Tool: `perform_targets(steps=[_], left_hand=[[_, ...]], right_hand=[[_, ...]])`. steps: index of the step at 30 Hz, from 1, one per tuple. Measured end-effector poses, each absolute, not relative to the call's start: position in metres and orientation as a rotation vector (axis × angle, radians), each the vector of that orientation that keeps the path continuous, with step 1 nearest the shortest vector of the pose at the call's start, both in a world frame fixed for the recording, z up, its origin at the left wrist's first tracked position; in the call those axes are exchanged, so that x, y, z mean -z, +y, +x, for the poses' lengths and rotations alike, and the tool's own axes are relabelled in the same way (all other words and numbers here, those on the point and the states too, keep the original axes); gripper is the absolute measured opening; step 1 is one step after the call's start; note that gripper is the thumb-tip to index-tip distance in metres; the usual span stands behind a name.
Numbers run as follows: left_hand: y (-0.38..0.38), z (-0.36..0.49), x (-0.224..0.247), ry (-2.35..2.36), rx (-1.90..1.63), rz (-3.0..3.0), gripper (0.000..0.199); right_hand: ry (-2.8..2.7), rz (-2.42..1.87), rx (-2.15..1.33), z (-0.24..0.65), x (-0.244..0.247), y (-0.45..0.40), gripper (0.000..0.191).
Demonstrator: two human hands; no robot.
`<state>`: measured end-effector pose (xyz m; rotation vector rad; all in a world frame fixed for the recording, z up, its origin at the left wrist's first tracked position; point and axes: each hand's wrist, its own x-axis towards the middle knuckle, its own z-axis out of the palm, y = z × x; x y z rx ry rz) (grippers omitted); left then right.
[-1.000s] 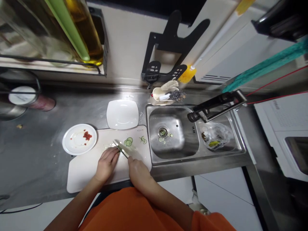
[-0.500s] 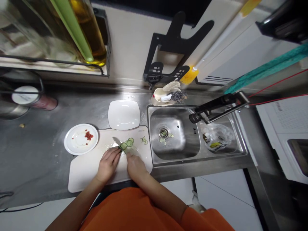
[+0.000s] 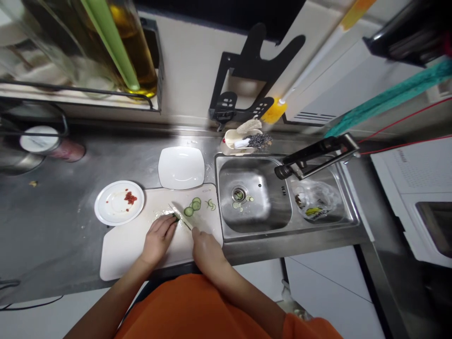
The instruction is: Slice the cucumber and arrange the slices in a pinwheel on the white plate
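My right hand (image 3: 207, 248) is closed around the handle of a kitchen knife (image 3: 182, 218), whose blade points up and left over the white cutting board (image 3: 130, 249). Against the blade's left side lies the end of a dark green cucumber (image 3: 175, 215). My left hand (image 3: 159, 238) grips that piece, its fingers covering most of it. Several round cucumber slices (image 3: 192, 207) rest just right of the knife tip. Farther right on the board are thin curved cucumber strips (image 3: 211, 204).
A white square plate (image 3: 181, 167) touches the board's back edge. Left of it, a round plate (image 3: 106, 213) holds red chopped bits. The sink (image 3: 256, 226) at right has slices near its drain, a faucet (image 3: 310, 157) above and a plastic bag (image 3: 318, 200) in the smaller basin.
My right hand and the knife have shifted a little right, with the blade now apart from the slices. The slices lie slightly farther right. My left hand has barely moved.
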<state>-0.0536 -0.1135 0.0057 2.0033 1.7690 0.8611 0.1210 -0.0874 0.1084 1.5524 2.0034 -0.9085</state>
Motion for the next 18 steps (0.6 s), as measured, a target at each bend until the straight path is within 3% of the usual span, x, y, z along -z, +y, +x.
perform_targets(steps=[18], left_hand=[[-0.111,-0.054,-0.007,1.768,-0.861,2.048,0.016]], right_hand=[[1.986,1.524,0.892,0.119,-0.125,-0.093,0.032]])
